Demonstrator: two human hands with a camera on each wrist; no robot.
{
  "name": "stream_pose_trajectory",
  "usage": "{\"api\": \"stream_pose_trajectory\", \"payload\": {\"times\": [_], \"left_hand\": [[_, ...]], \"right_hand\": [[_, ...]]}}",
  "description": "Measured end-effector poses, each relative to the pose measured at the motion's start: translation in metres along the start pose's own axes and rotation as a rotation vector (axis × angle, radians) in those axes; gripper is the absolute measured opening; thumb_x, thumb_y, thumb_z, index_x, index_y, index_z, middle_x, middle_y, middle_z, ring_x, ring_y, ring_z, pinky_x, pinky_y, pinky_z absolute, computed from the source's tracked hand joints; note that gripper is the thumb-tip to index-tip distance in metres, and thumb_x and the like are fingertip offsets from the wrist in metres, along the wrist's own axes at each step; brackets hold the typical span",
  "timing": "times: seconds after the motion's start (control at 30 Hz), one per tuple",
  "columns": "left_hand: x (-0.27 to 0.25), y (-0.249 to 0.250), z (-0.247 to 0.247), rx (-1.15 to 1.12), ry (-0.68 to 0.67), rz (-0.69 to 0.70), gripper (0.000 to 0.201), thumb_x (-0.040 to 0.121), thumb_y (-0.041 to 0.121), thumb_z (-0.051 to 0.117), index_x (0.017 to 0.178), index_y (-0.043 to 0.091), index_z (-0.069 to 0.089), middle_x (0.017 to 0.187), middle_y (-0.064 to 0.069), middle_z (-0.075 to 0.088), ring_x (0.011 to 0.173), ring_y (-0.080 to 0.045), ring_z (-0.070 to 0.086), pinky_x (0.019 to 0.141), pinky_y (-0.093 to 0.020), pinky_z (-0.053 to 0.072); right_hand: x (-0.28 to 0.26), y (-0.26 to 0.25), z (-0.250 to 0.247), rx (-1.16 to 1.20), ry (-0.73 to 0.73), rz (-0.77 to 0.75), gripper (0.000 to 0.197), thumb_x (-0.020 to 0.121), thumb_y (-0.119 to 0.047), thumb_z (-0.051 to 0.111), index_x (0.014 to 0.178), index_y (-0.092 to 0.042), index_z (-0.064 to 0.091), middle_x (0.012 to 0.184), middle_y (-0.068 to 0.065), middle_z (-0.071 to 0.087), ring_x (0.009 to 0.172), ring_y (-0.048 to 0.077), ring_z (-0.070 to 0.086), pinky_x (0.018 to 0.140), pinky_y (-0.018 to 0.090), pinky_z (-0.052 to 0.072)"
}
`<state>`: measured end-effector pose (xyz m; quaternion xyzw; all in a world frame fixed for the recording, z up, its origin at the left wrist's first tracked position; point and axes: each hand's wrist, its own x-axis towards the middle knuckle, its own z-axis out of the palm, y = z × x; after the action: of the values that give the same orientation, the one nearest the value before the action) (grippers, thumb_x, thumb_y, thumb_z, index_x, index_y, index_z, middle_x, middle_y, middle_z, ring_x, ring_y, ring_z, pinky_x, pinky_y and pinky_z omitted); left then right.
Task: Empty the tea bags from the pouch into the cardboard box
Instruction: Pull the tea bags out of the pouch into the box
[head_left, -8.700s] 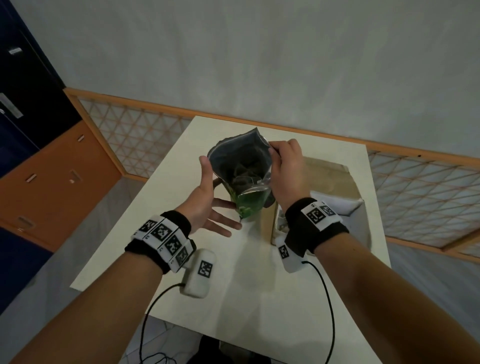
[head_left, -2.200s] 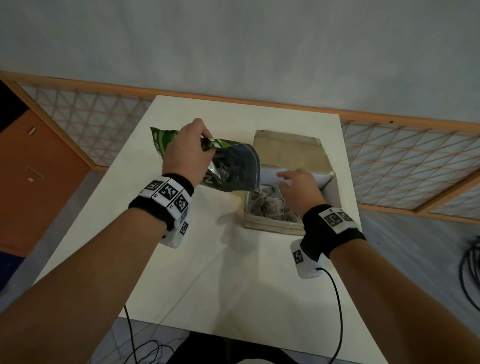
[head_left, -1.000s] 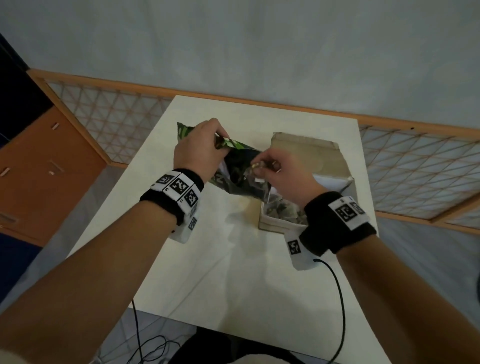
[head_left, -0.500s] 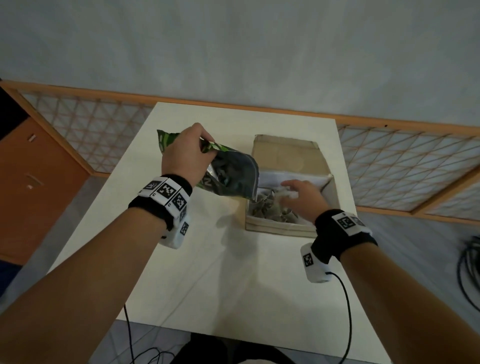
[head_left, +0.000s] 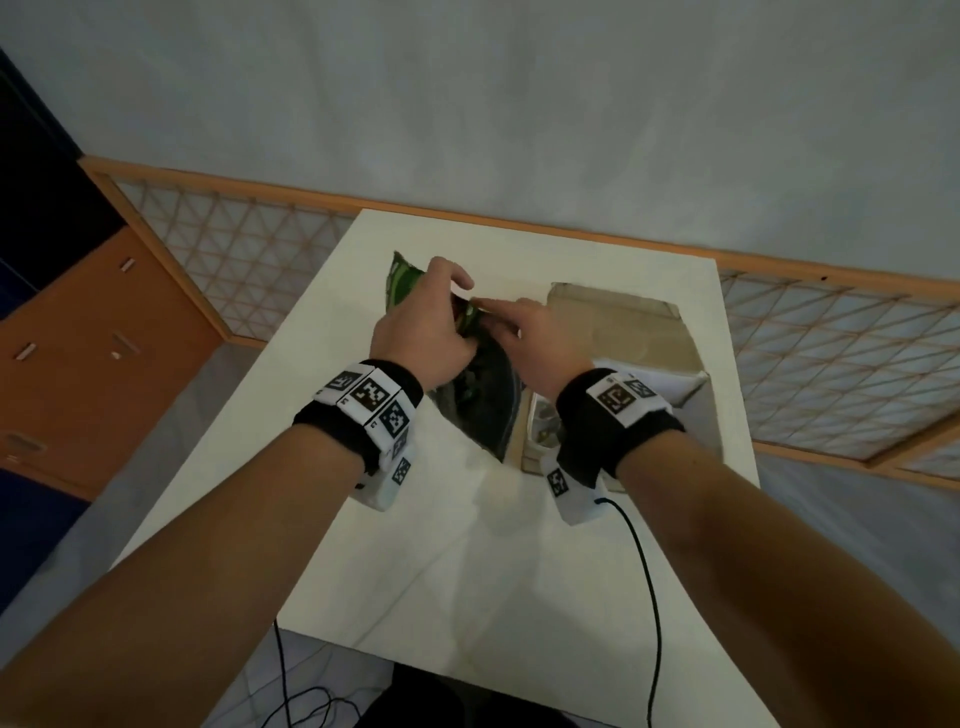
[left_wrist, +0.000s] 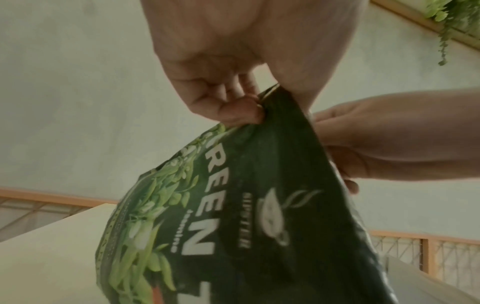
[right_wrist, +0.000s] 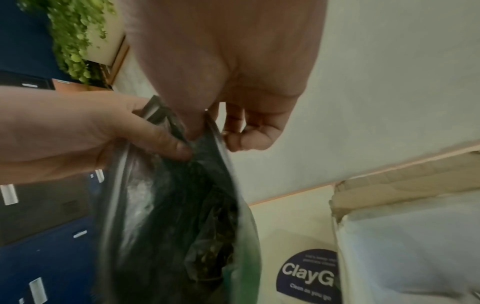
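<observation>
A dark green tea pouch (head_left: 483, 395) hangs tilted between my hands, its mouth low beside the left wall of the cardboard box (head_left: 613, 322). My left hand (head_left: 462, 312) pinches the raised end of the pouch (left_wrist: 246, 216), thumb against curled fingers (left_wrist: 241, 111). From the box side, my right hand (head_left: 498, 312) pinches the same end, and its thumb presses the pouch wall (right_wrist: 197, 125). Tea bags (right_wrist: 215, 236) show inside the pouch (right_wrist: 161, 226). More tea bags (head_left: 545, 421) lie in the box (right_wrist: 402, 226), mostly hidden by my right wrist.
The box stands at the right of a pale table (head_left: 467, 545), with its flap folded back. A round dark sticker (right_wrist: 309, 273) lies on the table beside the box. A wooden lattice rail (head_left: 260, 249) runs behind, with an orange cabinet (head_left: 78, 353) to the left.
My right hand has left the box and come up to the pouch's raised end. The pouch has tipped steeper, mouth down by the box. The left hand keeps its grip.
</observation>
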<state>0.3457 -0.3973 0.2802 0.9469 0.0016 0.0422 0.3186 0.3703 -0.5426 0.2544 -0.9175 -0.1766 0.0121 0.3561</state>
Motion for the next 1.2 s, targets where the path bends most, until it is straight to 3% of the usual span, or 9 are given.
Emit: {"api": "stream_pose_trajectory", "payload": {"times": [0.13, 0.33, 0.47, 0.57, 0.67, 0.77, 0.93, 1.1, 1.2], "left_hand": [[-0.007, -0.008, -0.006, 0.034, -0.082, 0.003, 0.078, 0.077, -0.005, 0.063, 0.141, 0.026, 0.029, 0.143, -0.008, 0.041, 0.093, -0.034, 0.062, 0.074, -0.04, 0.05], [-0.007, -0.03, -0.022, 0.011, 0.108, -0.028, 0.056, 0.083, 0.003, 0.063, 0.131, 0.02, 0.041, 0.121, -0.01, 0.049, 0.08, -0.03, 0.056, 0.062, -0.033, 0.04], [-0.016, -0.036, -0.014, -0.072, 0.107, -0.084, 0.043, 0.093, 0.041, 0.06, 0.128, 0.021, 0.045, 0.123, -0.007, 0.053, 0.095, -0.03, 0.063, 0.076, -0.039, 0.053], [-0.026, -0.047, -0.005, -0.287, 0.052, -0.232, 0.079, 0.076, 0.09, 0.034, 0.122, 0.027, 0.045, 0.124, -0.004, 0.055, 0.096, -0.028, 0.066, 0.074, -0.05, 0.062], [-0.03, -0.058, 0.006, -0.535, -0.079, -0.439, 0.118, 0.052, 0.106, 0.02, 0.137, 0.027, 0.043, 0.139, -0.003, 0.053, 0.1, -0.028, 0.066, 0.06, -0.046, 0.064], [-0.035, -0.057, 0.014, -0.777, -0.329, -0.619, 0.11, 0.067, 0.097, 0.011, 0.149, 0.03, 0.04, 0.136, -0.005, 0.059, 0.107, -0.038, 0.066, 0.07, -0.05, 0.063], [-0.034, -0.054, 0.025, -1.255, -0.58, -0.646, 0.107, 0.069, 0.097, 0.007, 0.133, 0.03, 0.061, 0.128, -0.015, 0.069, 0.117, -0.042, 0.064, 0.095, -0.066, 0.051], [-0.026, -0.029, 0.034, -1.532, -0.54, -0.537, 0.08, 0.089, 0.082, 0.024, 0.122, 0.025, 0.068, 0.122, -0.011, 0.072, 0.108, -0.029, 0.071, 0.09, -0.048, 0.058], [-0.016, -0.023, 0.036, -1.591, -0.509, -0.444, 0.069, 0.095, 0.071, 0.036, 0.13, 0.02, 0.066, 0.135, -0.012, 0.065, 0.124, -0.029, 0.062, 0.11, -0.048, 0.045]], "right_hand": [[0.013, -0.008, -0.003, -0.088, 0.037, -0.041, 0.034, 0.1, -0.022, 0.039, 0.127, -0.023, 0.059, 0.091, 0.004, 0.049, 0.09, 0.028, 0.057, 0.083, 0.042, 0.049], [0.012, -0.004, 0.003, -0.142, 0.163, -0.062, 0.033, 0.097, -0.022, 0.043, 0.126, -0.027, 0.058, 0.107, 0.006, 0.053, 0.089, 0.028, 0.06, 0.075, 0.044, 0.054], [0.014, -0.02, 0.008, -0.06, 0.102, -0.117, 0.042, 0.098, -0.036, 0.041, 0.139, -0.044, 0.037, 0.111, 0.001, 0.053, 0.094, 0.022, 0.058, 0.079, 0.042, 0.053], [0.015, -0.028, 0.01, -0.031, 0.042, -0.153, 0.048, 0.1, -0.025, 0.031, 0.142, -0.05, 0.026, 0.101, 0.004, 0.052, 0.087, 0.025, 0.058, 0.079, 0.044, 0.053], [0.016, -0.031, 0.012, 0.008, 0.047, -0.167, 0.046, 0.1, -0.023, 0.028, 0.141, -0.046, 0.032, 0.101, 0.006, 0.051, 0.088, 0.027, 0.058, 0.08, 0.046, 0.052], [0.012, -0.035, 0.012, 0.073, 0.065, -0.15, 0.043, 0.102, -0.02, 0.026, 0.137, -0.042, 0.038, 0.108, 0.006, 0.052, 0.098, 0.025, 0.057, 0.088, 0.042, 0.051], [-0.003, -0.037, 0.008, 0.13, 0.14, -0.163, 0.044, 0.102, -0.013, 0.026, 0.135, -0.037, 0.044, 0.119, 0.002, 0.056, 0.109, 0.017, 0.056, 0.094, 0.031, 0.049], [-0.02, -0.031, -0.008, 0.128, 0.159, -0.183, 0.048, 0.1, -0.007, 0.027, 0.136, -0.034, 0.045, 0.12, 0.003, 0.057, 0.108, 0.018, 0.056, 0.087, 0.039, 0.053], [-0.028, -0.032, -0.025, 0.031, 0.163, -0.244, 0.051, 0.099, -0.008, 0.031, 0.138, -0.038, 0.042, 0.118, -0.008, 0.061, 0.102, 0.023, 0.052, 0.087, 0.041, 0.05]]}}
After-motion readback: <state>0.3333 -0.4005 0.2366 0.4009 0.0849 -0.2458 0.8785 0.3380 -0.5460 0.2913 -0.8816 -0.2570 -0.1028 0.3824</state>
